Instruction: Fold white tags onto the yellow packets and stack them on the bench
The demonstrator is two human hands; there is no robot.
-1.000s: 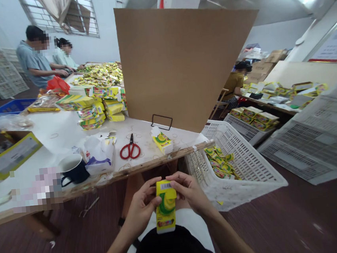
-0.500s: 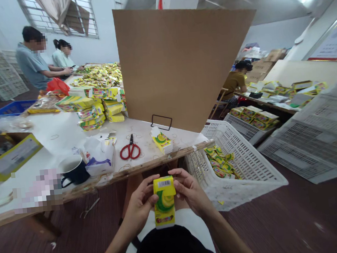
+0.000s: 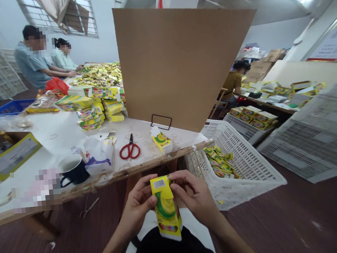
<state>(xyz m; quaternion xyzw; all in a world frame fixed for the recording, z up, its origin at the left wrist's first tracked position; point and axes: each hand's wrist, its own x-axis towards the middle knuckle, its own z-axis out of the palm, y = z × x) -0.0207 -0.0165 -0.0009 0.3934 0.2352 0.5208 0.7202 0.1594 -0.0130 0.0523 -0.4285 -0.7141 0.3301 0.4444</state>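
A small yellow and green carton with a barcode on its top flap stands upright over my lap. My left hand grips its left side, thumb on the front. My right hand pinches the top right edge near the flap. Both hands are closed on the carton, just in front of the table's edge.
On the table lie red scissors, another yellow carton, a dark mug, a torn white bag and stacks of packets. A cardboard sheet stands upright. A white crate with cartons is at my right. People work further off.
The carton has tilted a little, its bottom swinging right and its top flap now bent forward. My right hand has moved slightly down over the top edge.
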